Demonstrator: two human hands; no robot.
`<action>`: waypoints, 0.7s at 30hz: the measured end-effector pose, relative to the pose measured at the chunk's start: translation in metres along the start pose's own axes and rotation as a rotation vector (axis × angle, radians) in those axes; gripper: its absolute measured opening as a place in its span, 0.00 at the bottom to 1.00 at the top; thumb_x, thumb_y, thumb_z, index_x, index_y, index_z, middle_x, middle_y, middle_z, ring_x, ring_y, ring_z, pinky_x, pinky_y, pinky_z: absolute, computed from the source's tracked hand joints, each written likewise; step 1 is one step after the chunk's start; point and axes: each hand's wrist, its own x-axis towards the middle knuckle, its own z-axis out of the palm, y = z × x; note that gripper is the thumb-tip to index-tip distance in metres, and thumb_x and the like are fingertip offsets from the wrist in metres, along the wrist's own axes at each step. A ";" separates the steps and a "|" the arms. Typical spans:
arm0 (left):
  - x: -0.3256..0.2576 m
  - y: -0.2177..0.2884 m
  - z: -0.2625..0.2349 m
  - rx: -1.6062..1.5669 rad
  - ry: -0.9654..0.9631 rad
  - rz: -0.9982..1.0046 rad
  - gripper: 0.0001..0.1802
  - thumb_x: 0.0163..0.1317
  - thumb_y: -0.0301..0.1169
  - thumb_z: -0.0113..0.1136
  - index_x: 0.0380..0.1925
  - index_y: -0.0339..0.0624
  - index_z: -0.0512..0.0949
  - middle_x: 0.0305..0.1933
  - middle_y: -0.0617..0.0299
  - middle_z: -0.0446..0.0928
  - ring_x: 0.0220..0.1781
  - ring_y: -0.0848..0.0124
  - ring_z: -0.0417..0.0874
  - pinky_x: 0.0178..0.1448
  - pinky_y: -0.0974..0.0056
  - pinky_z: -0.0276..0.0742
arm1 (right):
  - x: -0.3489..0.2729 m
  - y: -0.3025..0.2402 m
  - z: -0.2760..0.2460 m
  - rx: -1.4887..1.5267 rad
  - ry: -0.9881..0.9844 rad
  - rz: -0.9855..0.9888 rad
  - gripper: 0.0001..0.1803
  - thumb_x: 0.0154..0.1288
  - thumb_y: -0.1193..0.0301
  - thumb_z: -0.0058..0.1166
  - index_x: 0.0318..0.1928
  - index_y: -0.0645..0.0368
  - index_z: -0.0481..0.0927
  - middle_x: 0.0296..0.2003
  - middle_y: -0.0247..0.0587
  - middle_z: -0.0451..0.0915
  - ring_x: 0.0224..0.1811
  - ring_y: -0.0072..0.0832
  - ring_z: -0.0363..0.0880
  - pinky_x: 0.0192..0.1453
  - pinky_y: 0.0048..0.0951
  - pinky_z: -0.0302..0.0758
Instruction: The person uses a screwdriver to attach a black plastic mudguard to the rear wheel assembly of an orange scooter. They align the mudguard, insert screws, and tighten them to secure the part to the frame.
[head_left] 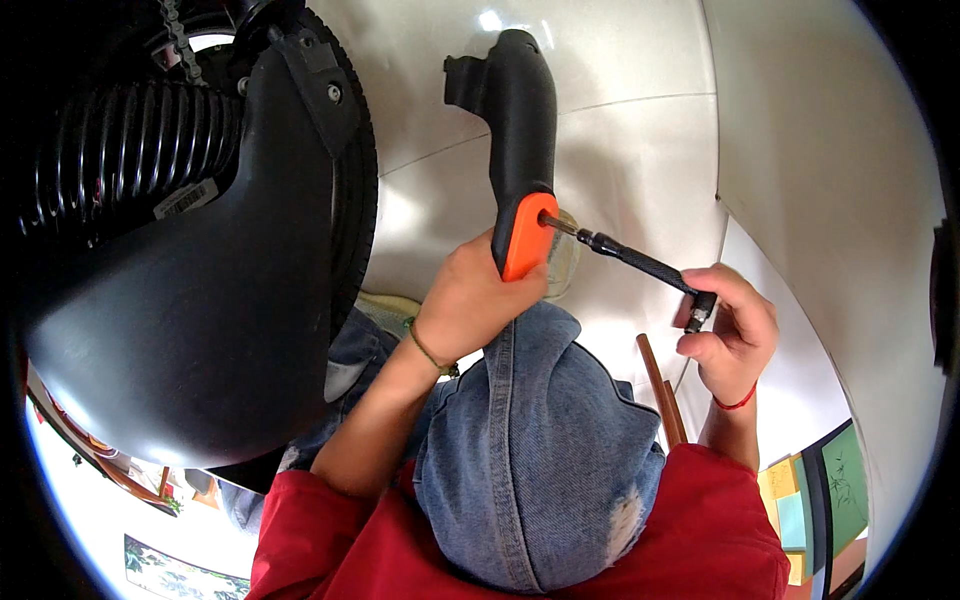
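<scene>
A long black plastic part [522, 120] with a bright orange oval insert [529, 238] stands out in front of me, above my raised denim-covered knee. My left hand [478, 300] is wrapped round its lower end, just beside the orange insert. With bent fingers, my right hand [735, 325] grips the rear end of a black screwdriver [640, 262] with a knurled shaft. The screwdriver slants up to the left, and its metal tip meets a hole near the top of the orange insert. How deep the tip sits in the hole is hidden.
At the left stands a motorcycle or scooter with a black tyre [357, 200], a coiled spring [140, 155] and a large black fender [200, 330]. Pale floor tiles [640, 60] lie ahead. A white panel [830, 130] runs along the right, and a brown wooden leg [660, 385] stands beside my knee.
</scene>
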 end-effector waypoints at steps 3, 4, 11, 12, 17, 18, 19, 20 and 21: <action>-0.005 0.002 0.001 0.058 -0.012 0.013 0.16 0.54 0.35 0.63 0.35 0.32 0.77 0.26 0.52 0.78 0.29 0.63 0.81 0.38 0.61 0.77 | 0.007 0.003 0.005 -0.304 0.096 -0.241 0.13 0.64 0.65 0.57 0.31 0.66 0.81 0.17 0.34 0.72 0.20 0.19 0.68 0.24 0.22 0.61; -0.007 0.002 0.002 0.102 -0.005 0.032 0.17 0.53 0.35 0.64 0.35 0.32 0.76 0.26 0.50 0.78 0.29 0.61 0.82 0.38 0.61 0.77 | 0.005 0.002 0.009 -0.273 0.186 -0.047 0.16 0.67 0.64 0.52 0.29 0.65 0.81 0.16 0.33 0.70 0.18 0.18 0.65 0.22 0.22 0.59; -0.005 0.000 0.001 0.214 0.161 0.096 0.19 0.52 0.36 0.64 0.37 0.31 0.75 0.28 0.46 0.79 0.30 0.55 0.83 0.38 0.57 0.77 | -0.002 0.014 0.012 0.646 0.155 0.643 0.17 0.75 0.61 0.39 0.48 0.64 0.71 0.15 0.30 0.65 0.15 0.18 0.59 0.22 0.21 0.59; -0.004 0.000 0.000 0.201 0.145 0.089 0.18 0.53 0.36 0.64 0.36 0.31 0.75 0.27 0.48 0.79 0.30 0.57 0.82 0.38 0.58 0.77 | -0.006 0.015 0.015 0.630 0.141 0.527 0.18 0.75 0.60 0.39 0.49 0.64 0.71 0.18 0.32 0.68 0.19 0.19 0.62 0.24 0.21 0.61; -0.006 0.007 -0.004 0.070 0.000 -0.032 0.18 0.54 0.36 0.63 0.35 0.31 0.76 0.25 0.53 0.78 0.28 0.65 0.81 0.36 0.62 0.76 | -0.009 0.009 0.014 0.081 0.038 0.012 0.30 0.70 0.52 0.47 0.57 0.68 0.71 0.33 0.39 0.73 0.36 0.26 0.70 0.36 0.23 0.68; -0.007 0.004 -0.004 0.011 -0.006 -0.018 0.17 0.54 0.36 0.63 0.35 0.31 0.76 0.25 0.54 0.77 0.27 0.67 0.80 0.35 0.63 0.76 | 0.000 0.007 0.007 -0.190 0.021 -0.141 0.30 0.67 0.52 0.51 0.54 0.70 0.75 0.32 0.37 0.72 0.34 0.26 0.71 0.36 0.24 0.68; -0.007 0.002 -0.005 -0.048 -0.011 -0.005 0.17 0.54 0.36 0.63 0.35 0.31 0.76 0.25 0.56 0.77 0.27 0.70 0.79 0.35 0.65 0.75 | 0.000 0.004 0.004 -0.189 0.020 -0.142 0.30 0.67 0.52 0.51 0.54 0.70 0.75 0.32 0.37 0.72 0.34 0.26 0.71 0.36 0.24 0.68; -0.007 0.003 -0.005 -0.048 -0.011 -0.004 0.17 0.54 0.36 0.63 0.35 0.31 0.76 0.25 0.56 0.77 0.27 0.70 0.79 0.35 0.65 0.75 | 0.000 0.001 0.000 -0.305 0.002 -0.154 0.29 0.66 0.54 0.53 0.52 0.69 0.76 0.31 0.36 0.72 0.33 0.26 0.70 0.35 0.25 0.68; -0.007 0.003 -0.005 -0.032 0.005 0.005 0.17 0.54 0.36 0.63 0.35 0.31 0.76 0.25 0.55 0.77 0.27 0.67 0.80 0.35 0.64 0.76 | 0.000 0.001 -0.003 -0.421 -0.016 -0.166 0.27 0.66 0.55 0.54 0.51 0.69 0.77 0.30 0.36 0.72 0.32 0.25 0.70 0.34 0.25 0.68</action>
